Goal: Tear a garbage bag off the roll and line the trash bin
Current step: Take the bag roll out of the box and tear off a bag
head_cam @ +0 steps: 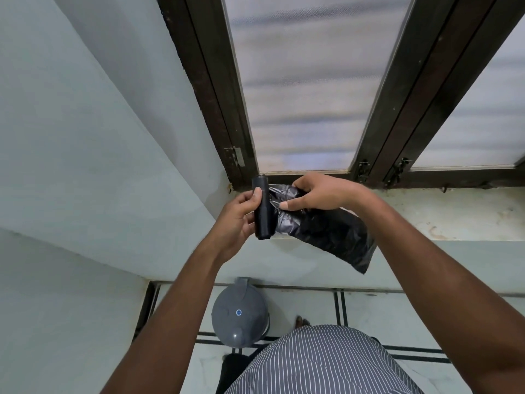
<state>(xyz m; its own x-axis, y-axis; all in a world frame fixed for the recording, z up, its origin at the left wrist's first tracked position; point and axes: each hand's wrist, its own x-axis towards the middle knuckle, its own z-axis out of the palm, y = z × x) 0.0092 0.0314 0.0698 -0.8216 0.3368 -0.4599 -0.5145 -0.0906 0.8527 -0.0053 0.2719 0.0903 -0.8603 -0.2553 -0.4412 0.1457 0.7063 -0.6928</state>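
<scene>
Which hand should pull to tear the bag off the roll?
Right. The right hand already pinches the unrolled bag beside the roll, which the left hand grips.

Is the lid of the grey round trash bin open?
No, the grey round trash bin on the floor has its domed lid closed.

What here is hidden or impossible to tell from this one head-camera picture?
Head view only:
- Grey round trash bin: the lid is closed and hides the inside; the person's striped shirt covers its near edge.
- Black roll of garbage bags: the left hand hides its back.
- Black plastic bag: the right hand covers its top, so no tear line is visible.
</scene>
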